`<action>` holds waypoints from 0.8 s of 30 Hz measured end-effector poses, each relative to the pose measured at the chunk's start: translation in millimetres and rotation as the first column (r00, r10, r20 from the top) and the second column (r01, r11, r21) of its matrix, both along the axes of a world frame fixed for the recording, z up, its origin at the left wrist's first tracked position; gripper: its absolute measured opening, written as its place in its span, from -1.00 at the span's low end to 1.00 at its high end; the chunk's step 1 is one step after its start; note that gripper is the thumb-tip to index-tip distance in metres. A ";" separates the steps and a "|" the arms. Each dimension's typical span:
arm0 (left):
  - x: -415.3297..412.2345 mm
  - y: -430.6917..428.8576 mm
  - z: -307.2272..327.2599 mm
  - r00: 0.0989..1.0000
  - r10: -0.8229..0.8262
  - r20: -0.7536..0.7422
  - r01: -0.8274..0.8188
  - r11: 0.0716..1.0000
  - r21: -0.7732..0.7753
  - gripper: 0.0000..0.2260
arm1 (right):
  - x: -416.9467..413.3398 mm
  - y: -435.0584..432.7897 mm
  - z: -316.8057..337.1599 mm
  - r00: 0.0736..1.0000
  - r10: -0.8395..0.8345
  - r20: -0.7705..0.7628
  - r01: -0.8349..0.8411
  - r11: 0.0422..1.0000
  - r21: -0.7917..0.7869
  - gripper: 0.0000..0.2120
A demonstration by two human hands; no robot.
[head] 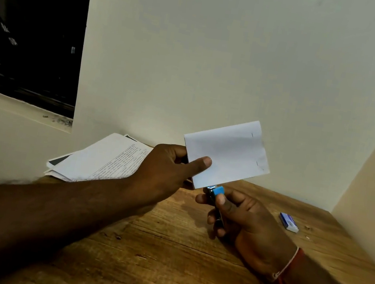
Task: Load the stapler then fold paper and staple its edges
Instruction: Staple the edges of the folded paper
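Observation:
My left hand (168, 165) holds a folded white paper (229, 153) up above the wooden table (162, 260), thumb on its front near the lower left corner. Two staples show along the paper's right edge. My right hand (240, 221) grips a small blue stapler (216, 192) just below the paper; the stapler's metal nose touches the paper's bottom edge. Most of the stapler's body is hidden inside my fingers.
A loose stack of printed sheets (102, 160) lies at the table's back left against the wall. A small blue and white staple box (288, 222) rests on the table at the right. Walls close in behind and on the right; a dark window (33, 24) is at upper left.

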State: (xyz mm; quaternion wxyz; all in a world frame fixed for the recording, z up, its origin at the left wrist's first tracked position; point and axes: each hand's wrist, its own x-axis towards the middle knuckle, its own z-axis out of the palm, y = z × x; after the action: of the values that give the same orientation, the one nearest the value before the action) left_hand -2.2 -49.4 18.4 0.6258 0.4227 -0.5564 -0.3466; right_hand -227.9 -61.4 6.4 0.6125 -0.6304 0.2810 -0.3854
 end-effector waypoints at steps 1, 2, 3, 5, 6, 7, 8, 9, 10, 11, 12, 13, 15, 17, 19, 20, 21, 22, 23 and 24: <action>-0.9 1.2 -0.3 1.000 -0.006 0.011 0.006 1.000 -0.006 -0.75 | 1.5 1.6 0.6 1.000 0.005 -0.010 -0.005 1.000 -0.002 -0.60; -1.8 2.0 -0.8 1.000 -0.011 0.023 0.011 1.000 -0.010 -0.74 | 2.2 2.2 0.4 1.000 0.012 -0.011 -0.012 1.000 -0.005 -0.60; -2.9 2.7 -1.2 0.999 -0.012 0.033 0.012 1.000 -0.013 -0.74 | 2.3 2.9 0.4 1.000 0.017 -0.009 -0.017 1.000 -0.007 -0.60; -4.4 4.6 -1.5 0.999 -0.006 0.054 0.007 1.000 -0.026 -0.73 | 1.7 4.3 0.9 1.000 0.007 -0.018 -0.007 1.000 -0.006 -0.59; -5.0 5.5 -1.3 0.997 0.003 0.073 0.000 0.999 -0.041 -0.73 | 0.8 4.6 1.3 1.000 -0.008 -0.027 0.008 1.000 -0.006 -0.58; -5.1 5.9 -1.1 0.995 0.014 0.097 -0.009 0.998 -0.057 -0.73 | 0.0 4.1 1.6 0.999 -0.026 -0.040 0.026 1.000 -0.007 -0.57; -5.2 6.4 -0.9 0.992 0.026 0.123 -0.018 0.997 -0.071 -0.74 | -0.8 2.9 1.8 0.998 -0.045 -0.050 0.045 0.999 -0.007 -0.56; -5.4 6.7 -0.6 0.988 0.042 0.148 -0.030 0.996 -0.079 -0.75 | -1.4 1.5 2.2 0.997 -0.062 -0.045 0.062 0.998 -0.003 -0.54; -5.5 6.9 -0.2 0.984 0.058 0.167 -0.044 0.996 -0.084 -0.76 | -2.1 -0.3 2.2 0.997 -0.079 -0.018 0.079 0.997 0.005 -0.53; -5.6 6.8 -0.1 0.981 0.073 0.178 -0.058 0.995 -0.086 -0.77 | -2.8 -1.4 2.6 0.995 -0.092 0.027 0.091 0.996 0.014 -0.55; -5.0 6.7 0.0 0.980 0.084 0.180 -0.069 0.994 -0.088 -0.77 | -3.9 -2.5 3.3 0.992 -0.101 0.072 0.100 0.995 0.020 -0.61; -4.4 6.2 0.6 0.980 0.092 0.176 -0.077 0.993 -0.089 -0.77 | -5.2 -3.8 4.5 0.989 -0.102 0.108 0.100 0.995 0.023 -0.68; -2.2 5.2 1.6 0.983 0.104 0.152 -0.090 0.991 -0.097 -0.76 | -8.2 -3.9 7.8 0.983 -0.081 0.166 0.077 0.996 0.033 -0.79; 0.6 3.1 2.9 0.983 0.128 0.135 -0.115 0.988 -0.099 -0.76 | -11.4 -4.8 11.1 0.975 -0.064 0.211 0.057 0.998 0.036 -0.79; 1.7 2.4 3.4 0.980 0.146 0.136 -0.134 0.986 -0.095 -0.76 | -13.0 -5.7 13.0 0.972 -0.068 0.224 0.062 0.997 0.035 -0.78; 1.7 1.8 3.2 0.980 0.148 0.136 -0.135 0.986 -0.096 -0.76 | -13.3 -6.3 13.2 0.973 -0.068 0.221 0.062 0.998 0.032 -0.79; 1.3 1.2 2.3 0.978 0.151 0.142 -0.137 0.986 -0.098 -0.76 | -13.4 -6.5 12.3 0.975 -0.060 0.214 0.055 0.998 0.026 -0.82; 1.1 0.5 1.5 0.976 0.155 0.154 -0.140 0.985 -0.100 -0.76 | -12.8 -6.8 11.4 0.978 -0.051 0.201 0.048 0.999 0.019 -0.82; 0.3 0.3 0.7 0.972 0.160 0.171 -0.144 0.985 -0.100 -0.76 | -12.0 -6.1 10.0 0.982 -0.042 0.184 0.040 0.999 0.014 -0.79; -0.4 0.3 -0.2 0.969 0.164 0.186 -0.147 0.984 -0.101 -0.76 | -11.4 -6.1 8.0 0.986 -0.037 0.163 0.036 0.999 0.007 -0.73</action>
State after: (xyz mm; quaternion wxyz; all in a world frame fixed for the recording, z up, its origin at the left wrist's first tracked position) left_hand -2.6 -49.1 18.2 0.6117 0.4693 -0.5941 -0.2294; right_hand -239.3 -67.4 14.4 0.6275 -0.5904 0.2423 -0.4462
